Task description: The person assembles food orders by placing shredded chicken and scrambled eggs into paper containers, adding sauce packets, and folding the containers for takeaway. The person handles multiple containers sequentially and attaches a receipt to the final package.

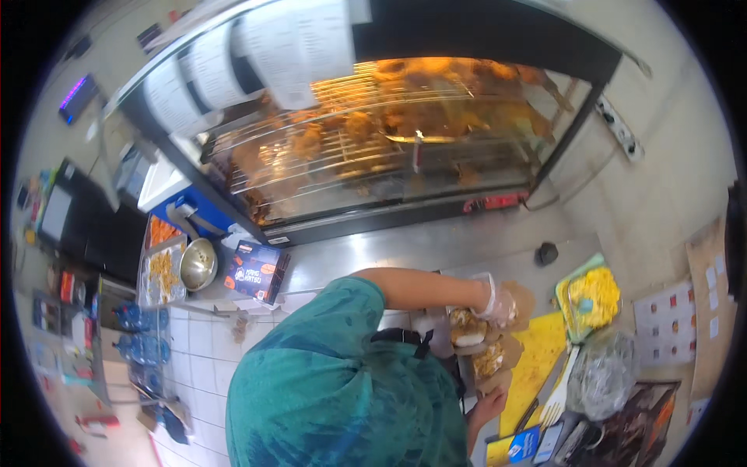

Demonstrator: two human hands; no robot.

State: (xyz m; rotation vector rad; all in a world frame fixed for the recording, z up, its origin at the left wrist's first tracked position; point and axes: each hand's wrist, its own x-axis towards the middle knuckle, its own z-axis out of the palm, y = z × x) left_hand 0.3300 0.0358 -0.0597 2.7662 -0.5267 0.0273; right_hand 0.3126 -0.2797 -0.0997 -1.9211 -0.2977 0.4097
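Food portions (489, 360) lie between the partly curled right hand (489, 402) and bent-fingered, gloved left hand (502, 305) (I cannot tell whether either grips anything), apparently filled but not yet covered by their brown paper (512, 348), with the lit cabinet (389, 214) beyond.

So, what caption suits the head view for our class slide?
Left hand and right hand beside food on brown paper, near a yellow board.

the paper wraps (511, 352) look matt, the metal bowl (202, 275) glossy, the plastic bag (605, 373) crinkled.
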